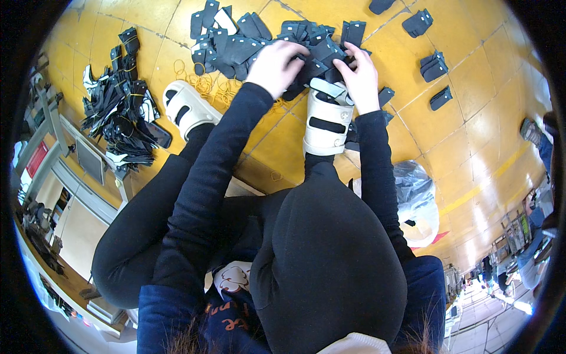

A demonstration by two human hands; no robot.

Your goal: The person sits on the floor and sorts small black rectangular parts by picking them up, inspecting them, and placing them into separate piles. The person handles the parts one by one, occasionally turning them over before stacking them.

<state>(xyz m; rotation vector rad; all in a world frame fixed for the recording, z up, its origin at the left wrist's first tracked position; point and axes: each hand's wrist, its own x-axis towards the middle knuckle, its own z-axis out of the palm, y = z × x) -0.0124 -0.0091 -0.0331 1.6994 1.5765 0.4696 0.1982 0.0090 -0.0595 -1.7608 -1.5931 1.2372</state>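
Fingers of a worker's left hand (276,69) curl, and those of the right hand (361,76) spread with thumb apart, over a dark flat piece (325,52) on a yellow floor (483,71); whether either grips it cannot be told. The piece lies at three o'clock from the left fingertips, ten from the right thumb, both hands similarly near; overlap obscures its long axis. A pile of dark pieces (236,50) spreads toward ten o'clock. Farther out, banded bundles (127,100) lie at nine, a small stack (434,66) at three, a clear plastic bag (420,197) at five.
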